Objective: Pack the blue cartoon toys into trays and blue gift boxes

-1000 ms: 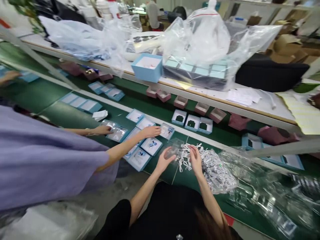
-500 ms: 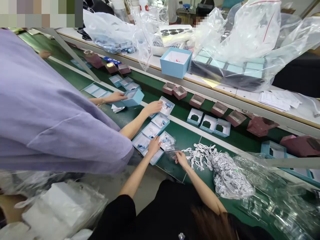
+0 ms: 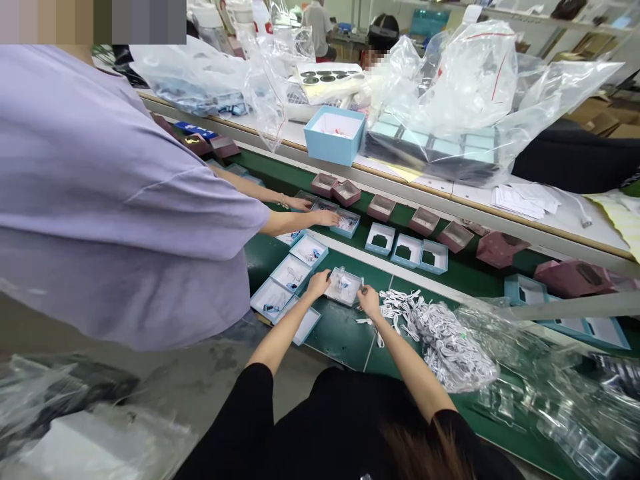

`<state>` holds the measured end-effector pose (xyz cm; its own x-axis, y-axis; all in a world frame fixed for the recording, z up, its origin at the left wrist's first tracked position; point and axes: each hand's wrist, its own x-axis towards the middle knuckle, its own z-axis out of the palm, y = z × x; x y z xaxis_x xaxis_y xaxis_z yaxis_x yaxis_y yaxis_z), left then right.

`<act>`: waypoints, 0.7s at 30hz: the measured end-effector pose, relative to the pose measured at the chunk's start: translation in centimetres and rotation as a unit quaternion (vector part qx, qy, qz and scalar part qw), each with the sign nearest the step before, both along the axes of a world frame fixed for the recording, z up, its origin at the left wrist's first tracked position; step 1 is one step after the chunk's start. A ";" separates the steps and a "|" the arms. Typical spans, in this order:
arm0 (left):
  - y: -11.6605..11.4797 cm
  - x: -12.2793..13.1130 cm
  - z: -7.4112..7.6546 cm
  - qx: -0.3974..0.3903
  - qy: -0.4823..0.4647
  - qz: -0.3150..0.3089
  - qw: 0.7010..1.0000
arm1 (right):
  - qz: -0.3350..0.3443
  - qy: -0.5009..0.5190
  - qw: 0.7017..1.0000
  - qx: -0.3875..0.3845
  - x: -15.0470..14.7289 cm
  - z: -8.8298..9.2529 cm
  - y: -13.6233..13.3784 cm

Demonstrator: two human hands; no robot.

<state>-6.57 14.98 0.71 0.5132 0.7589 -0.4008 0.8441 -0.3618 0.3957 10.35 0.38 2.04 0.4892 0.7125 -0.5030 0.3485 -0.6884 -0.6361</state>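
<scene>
My left hand (image 3: 318,283) and my right hand (image 3: 369,301) hold the two ends of a small box covered by a clear plastic tray (image 3: 344,286), on the green belt (image 3: 345,330). Both hands have their fingers curled onto its edges. A heap of white cables in plastic (image 3: 440,333) lies just right of my right hand. Several open light blue boxes (image 3: 290,273) with small blue items sit in a row left of my left hand.
A person in a lilac shirt (image 3: 110,200) stands at my left, both hands (image 3: 325,217) on boxes further up the belt. Pink boxes (image 3: 380,208) and blue boxes (image 3: 407,250) line the belt. Clear trays (image 3: 550,393) pile at right. Bags and a blue box (image 3: 334,133) fill the shelf.
My hands have brought the clear tray onto a box further right on the belt and now grip both its ends. The neighbour's hands moved up the belt.
</scene>
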 end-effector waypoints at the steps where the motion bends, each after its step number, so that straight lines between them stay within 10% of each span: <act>1: -0.3 0.3 -0.2 -0.009 -0.010 -0.001 1.000 | 0.008 -0.028 1.000 -0.006 0.8 0.4 0.0; 21: -6.9 -2.1 -2.3 -0.113 -0.143 0.014 0.983 | 0.086 -0.165 0.981 -0.052 1.4 1.3 4.5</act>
